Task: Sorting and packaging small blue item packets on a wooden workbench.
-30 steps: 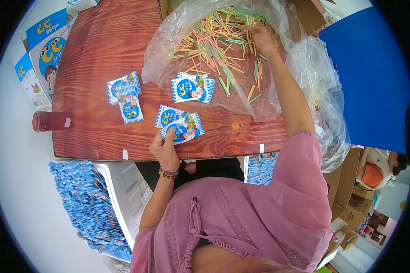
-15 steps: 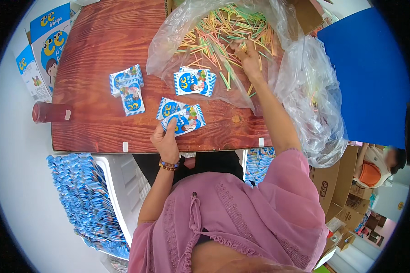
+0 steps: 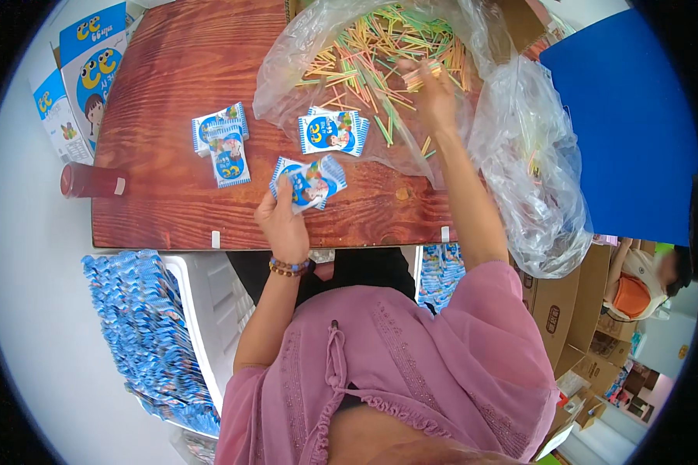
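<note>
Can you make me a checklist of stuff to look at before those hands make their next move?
1. Left hand has a grip: ok, its fingers hold a blue-and-white packet.
2. Right hand has a grip: ok, it holds a small bunch of coloured sticks.
3. Right hand away from the clear plastic bag: not ok, it is over the loose sticks there.
4. Held packet sealed: cannot tell, it looks blurred.
5. Other packets away from the table's near edge: ok, the left pile and middle pile both lie back from it on the table.
</note>
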A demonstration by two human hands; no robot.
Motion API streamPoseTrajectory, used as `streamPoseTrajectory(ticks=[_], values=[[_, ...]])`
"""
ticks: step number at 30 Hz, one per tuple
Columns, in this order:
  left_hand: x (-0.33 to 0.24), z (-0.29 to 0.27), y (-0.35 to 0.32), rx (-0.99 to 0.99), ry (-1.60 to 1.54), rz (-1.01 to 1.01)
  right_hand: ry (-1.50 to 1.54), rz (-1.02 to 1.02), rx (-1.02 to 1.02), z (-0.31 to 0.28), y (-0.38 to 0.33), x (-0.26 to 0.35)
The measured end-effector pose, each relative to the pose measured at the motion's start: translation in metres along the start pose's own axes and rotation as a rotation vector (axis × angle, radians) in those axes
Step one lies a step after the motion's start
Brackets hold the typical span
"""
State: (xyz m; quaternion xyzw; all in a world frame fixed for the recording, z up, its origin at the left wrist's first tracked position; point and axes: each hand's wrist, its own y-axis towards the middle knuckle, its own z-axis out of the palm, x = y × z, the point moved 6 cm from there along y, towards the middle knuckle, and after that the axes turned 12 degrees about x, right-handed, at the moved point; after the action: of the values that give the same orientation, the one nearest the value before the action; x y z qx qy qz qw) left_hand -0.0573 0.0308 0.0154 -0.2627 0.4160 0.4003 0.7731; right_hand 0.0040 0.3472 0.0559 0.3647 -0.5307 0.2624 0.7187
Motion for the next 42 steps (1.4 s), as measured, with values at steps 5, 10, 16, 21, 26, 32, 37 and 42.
streamPoseTrajectory(ticks=[5,10,16,21,26,32,37,42], values=[[0.015,0.023,0.026,0.068,-0.234,-0.138,0.651,-0.096,0.127,0.077,-0.04,0.025],[0.016,0.032,0.027,0.12,-0.374,-0.135,0.709,-0.184,0.207,0.13,-0.068,0.045],[0.007,0.03,0.019,0.132,-0.396,-0.123,0.582,-0.189,0.179,0.152,-0.077,0.053],[0.001,0.034,0.017,0.123,-0.457,-0.126,0.635,-0.137,0.175,0.157,-0.087,0.047],[-0.001,0.033,0.017,0.134,-0.475,-0.098,0.547,-0.104,0.184,0.168,-0.095,0.047],[0.003,0.025,0.018,0.095,-0.465,-0.066,0.535,-0.125,0.117,0.163,-0.093,0.045],[-0.001,0.029,0.019,0.086,-0.468,-0.065,0.339,-0.076,0.142,0.17,-0.099,0.036],[-0.001,0.022,0.022,0.116,-0.538,-0.055,0.056,-0.125,0.244,0.177,-0.099,0.043]])
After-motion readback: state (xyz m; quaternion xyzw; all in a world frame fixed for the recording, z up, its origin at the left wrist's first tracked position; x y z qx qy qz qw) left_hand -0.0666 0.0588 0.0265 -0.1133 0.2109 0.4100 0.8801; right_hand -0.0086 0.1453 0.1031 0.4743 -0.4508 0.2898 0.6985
